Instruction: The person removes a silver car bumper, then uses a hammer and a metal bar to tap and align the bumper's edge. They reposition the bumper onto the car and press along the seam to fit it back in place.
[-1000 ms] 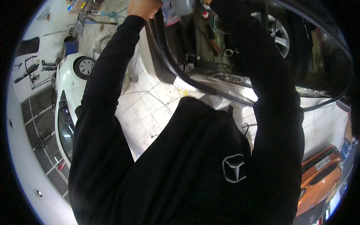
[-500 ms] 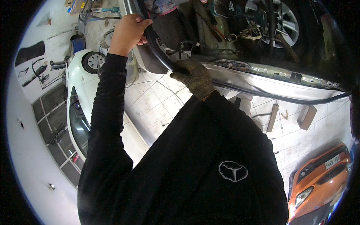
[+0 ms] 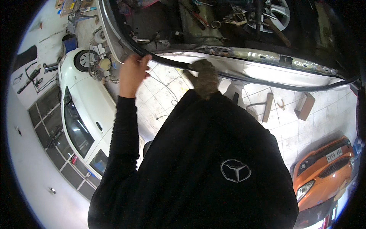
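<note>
A long black rubber seal runs along the curved edge of a car body opening, from the upper left to the far right. My bare left hand is at the seal's bend on the left, fingers curled in against it; the fingertips are partly hidden. Farther right, my right hand, in a dark knitted glove, closes round the seal with the thumb on the near side and the fingers over it. Between the two hands the seal stretches along the pale painted edge.
Inside the opening lie a silver wheel, a metal ring and assorted tools. A white car stands at the left, an orange car at the lower right. On the tiled floor are a brown block and a wooden strip.
My left hand has come down along the seal, nearer to me, to the bend. My right hand has shifted slightly right. The car opening sits higher and farther left in view.
</note>
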`<action>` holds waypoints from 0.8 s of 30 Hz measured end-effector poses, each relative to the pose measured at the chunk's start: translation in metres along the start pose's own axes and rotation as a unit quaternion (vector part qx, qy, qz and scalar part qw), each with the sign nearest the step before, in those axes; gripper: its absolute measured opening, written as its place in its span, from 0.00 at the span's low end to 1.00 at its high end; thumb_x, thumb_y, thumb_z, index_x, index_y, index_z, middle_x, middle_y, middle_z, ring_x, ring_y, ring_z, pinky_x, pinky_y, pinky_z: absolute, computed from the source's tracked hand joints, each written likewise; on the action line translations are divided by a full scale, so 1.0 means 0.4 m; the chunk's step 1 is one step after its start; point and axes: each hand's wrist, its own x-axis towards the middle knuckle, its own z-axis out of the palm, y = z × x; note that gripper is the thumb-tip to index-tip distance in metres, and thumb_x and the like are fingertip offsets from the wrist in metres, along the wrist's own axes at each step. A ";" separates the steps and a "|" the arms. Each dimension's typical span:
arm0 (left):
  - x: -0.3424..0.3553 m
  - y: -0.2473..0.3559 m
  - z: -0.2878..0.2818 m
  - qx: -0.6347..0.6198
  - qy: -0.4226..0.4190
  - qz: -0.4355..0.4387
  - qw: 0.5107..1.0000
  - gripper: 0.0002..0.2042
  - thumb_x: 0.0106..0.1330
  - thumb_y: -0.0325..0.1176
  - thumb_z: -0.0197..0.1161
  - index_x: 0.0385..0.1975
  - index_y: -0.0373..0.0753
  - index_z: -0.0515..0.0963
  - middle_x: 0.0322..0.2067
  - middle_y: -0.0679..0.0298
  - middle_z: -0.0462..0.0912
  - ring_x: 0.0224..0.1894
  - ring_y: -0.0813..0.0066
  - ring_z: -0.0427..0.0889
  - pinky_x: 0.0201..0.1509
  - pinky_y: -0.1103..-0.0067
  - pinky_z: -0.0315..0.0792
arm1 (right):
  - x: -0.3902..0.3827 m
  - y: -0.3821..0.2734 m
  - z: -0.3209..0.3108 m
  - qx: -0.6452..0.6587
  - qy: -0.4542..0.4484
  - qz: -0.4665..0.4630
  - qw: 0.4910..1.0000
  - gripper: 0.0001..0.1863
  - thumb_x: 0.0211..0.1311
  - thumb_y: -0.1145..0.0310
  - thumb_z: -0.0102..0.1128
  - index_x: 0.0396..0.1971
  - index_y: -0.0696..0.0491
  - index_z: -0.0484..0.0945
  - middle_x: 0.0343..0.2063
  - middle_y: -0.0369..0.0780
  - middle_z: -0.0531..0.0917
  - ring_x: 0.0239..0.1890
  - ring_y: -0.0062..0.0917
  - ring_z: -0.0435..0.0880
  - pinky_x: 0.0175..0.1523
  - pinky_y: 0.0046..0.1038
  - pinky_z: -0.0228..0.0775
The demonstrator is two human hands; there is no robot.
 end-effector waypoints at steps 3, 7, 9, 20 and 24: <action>-0.017 -0.097 0.173 -0.106 0.002 0.010 0.994 0.19 0.74 0.40 0.65 0.39 0.24 0.80 0.26 0.52 0.88 0.23 0.67 0.89 0.24 0.75 0.80 | -0.197 0.377 -0.052 0.261 -0.106 0.277 0.919 0.26 0.67 0.51 0.66 0.56 0.53 0.78 0.48 0.42 0.85 0.39 0.41 0.85 0.46 0.42 0.77; 0.006 -0.160 0.258 -0.255 0.072 -0.035 0.964 0.20 0.75 0.41 0.64 0.38 0.22 0.80 0.27 0.52 0.88 0.25 0.65 0.91 0.26 0.75 0.82 | -0.316 0.554 -0.206 0.533 0.112 0.590 0.597 0.34 0.69 0.40 0.63 0.66 0.45 0.72 0.48 0.39 0.84 0.39 0.34 0.82 0.48 0.39 0.76; 0.028 -0.172 0.288 -0.240 0.121 -0.010 0.963 0.21 0.75 0.42 0.63 0.37 0.22 0.80 0.27 0.51 0.88 0.26 0.65 0.91 0.26 0.75 0.83 | -0.334 0.647 -0.253 0.529 0.197 0.574 0.593 0.44 0.63 0.31 0.64 0.70 0.43 0.67 0.61 0.42 0.76 0.55 0.35 0.77 0.55 0.43 0.74; 0.119 -0.213 0.303 -0.185 0.154 0.043 0.970 0.23 0.74 0.42 0.66 0.27 0.23 0.80 0.21 0.52 0.87 0.24 0.64 0.91 0.25 0.75 0.82 | -0.415 0.904 -0.440 0.166 0.190 0.474 0.844 0.30 0.77 0.49 0.45 0.72 0.46 0.65 0.74 0.43 0.66 0.75 0.40 0.64 0.73 0.47 0.59; 0.122 -0.188 0.346 -0.125 0.211 0.037 0.969 0.20 0.73 0.39 0.67 0.30 0.23 0.80 0.25 0.51 0.88 0.24 0.63 0.91 0.25 0.76 0.82 | -0.458 0.947 -0.511 -0.120 0.027 0.292 0.948 0.25 0.76 0.56 0.47 0.67 0.50 0.70 0.72 0.43 0.69 0.74 0.37 0.66 0.73 0.40 0.61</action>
